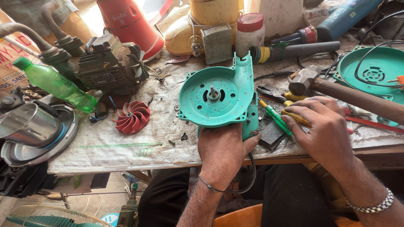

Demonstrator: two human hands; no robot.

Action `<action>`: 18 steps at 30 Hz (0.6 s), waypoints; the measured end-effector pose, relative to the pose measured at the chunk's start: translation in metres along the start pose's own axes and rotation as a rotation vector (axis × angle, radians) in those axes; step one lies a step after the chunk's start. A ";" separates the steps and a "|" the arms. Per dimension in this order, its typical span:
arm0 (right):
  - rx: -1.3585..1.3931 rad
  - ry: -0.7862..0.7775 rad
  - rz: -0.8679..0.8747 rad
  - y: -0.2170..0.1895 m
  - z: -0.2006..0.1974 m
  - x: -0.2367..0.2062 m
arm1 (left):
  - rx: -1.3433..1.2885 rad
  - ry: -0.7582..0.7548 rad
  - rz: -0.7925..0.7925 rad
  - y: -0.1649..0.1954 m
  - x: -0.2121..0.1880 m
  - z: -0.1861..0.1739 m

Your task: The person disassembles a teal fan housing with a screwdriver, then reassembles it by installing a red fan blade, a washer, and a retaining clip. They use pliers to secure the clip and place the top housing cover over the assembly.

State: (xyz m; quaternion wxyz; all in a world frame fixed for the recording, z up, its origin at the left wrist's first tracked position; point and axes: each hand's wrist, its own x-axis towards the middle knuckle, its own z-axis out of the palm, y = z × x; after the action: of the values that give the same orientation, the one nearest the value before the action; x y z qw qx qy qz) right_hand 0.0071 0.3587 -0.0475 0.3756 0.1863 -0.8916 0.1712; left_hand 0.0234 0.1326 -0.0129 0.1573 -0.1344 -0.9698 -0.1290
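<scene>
Teal blower housing [216,94] with bare central shaft, open face up, green-handled screwdriver [275,117] lying just right

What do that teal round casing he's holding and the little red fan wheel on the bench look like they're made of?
The teal casing, held from below by the left hand, looks like moulded plastic: uniform colour, matt sheen, moulded ribs and screw holes, with a metal shaft at its centre. The red fan wheel also looks plastic, with thin curved blades of one even colour.

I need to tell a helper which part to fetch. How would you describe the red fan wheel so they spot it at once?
On the cloth-covered workbench, look left of the teal plastic blower housing held by the left hand. The red plastic impeller with curved blades lies flat there, the only red disc on the cloth.
</scene>
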 end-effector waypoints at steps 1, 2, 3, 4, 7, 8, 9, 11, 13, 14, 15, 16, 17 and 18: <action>0.003 0.002 -0.003 0.000 0.000 0.000 | -0.002 -0.016 -0.008 0.000 0.000 0.000; 0.006 0.000 0.001 -0.001 0.000 0.000 | 0.006 0.012 0.003 0.000 0.000 0.001; 0.009 -0.002 0.005 -0.001 0.000 0.001 | 0.014 0.040 0.015 0.000 0.000 0.002; 0.013 -0.003 0.008 -0.001 0.000 0.001 | 0.023 0.069 0.025 0.000 -0.001 0.002; 0.037 -0.003 0.009 -0.003 -0.001 0.002 | 0.004 0.087 0.027 -0.001 -0.002 0.004; 0.037 -0.004 0.007 -0.003 -0.001 0.002 | -0.003 0.081 0.023 -0.002 -0.003 0.005; 0.036 -0.005 0.006 -0.004 -0.002 0.002 | -0.010 0.074 0.019 -0.002 -0.003 0.005; 0.032 -0.007 0.003 -0.004 -0.002 0.002 | -0.033 0.073 0.016 -0.002 -0.003 0.006; 0.024 -0.007 0.000 -0.004 -0.002 0.002 | -0.061 0.086 0.020 -0.002 -0.003 0.007; 0.028 -0.007 0.001 -0.004 -0.002 0.002 | -0.056 0.076 0.016 -0.002 -0.003 0.007; 0.033 -0.007 0.001 -0.004 -0.002 0.002 | -0.049 0.067 0.011 -0.002 -0.003 0.007; 0.038 -0.006 0.002 -0.004 -0.002 0.002 | -0.043 0.058 0.006 -0.002 -0.003 0.007; 0.035 -0.010 0.004 -0.004 -0.002 0.002 | -0.049 0.065 0.009 -0.002 -0.003 0.007; 0.031 -0.014 0.006 -0.003 -0.001 0.001 | -0.055 0.074 0.012 -0.003 -0.003 0.006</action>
State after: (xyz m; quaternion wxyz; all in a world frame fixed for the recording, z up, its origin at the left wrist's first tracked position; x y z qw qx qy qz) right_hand 0.0087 0.3560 -0.0450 0.3659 0.1908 -0.8920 0.1847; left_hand 0.0237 0.1314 -0.0205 0.1900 -0.1397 -0.9587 -0.1593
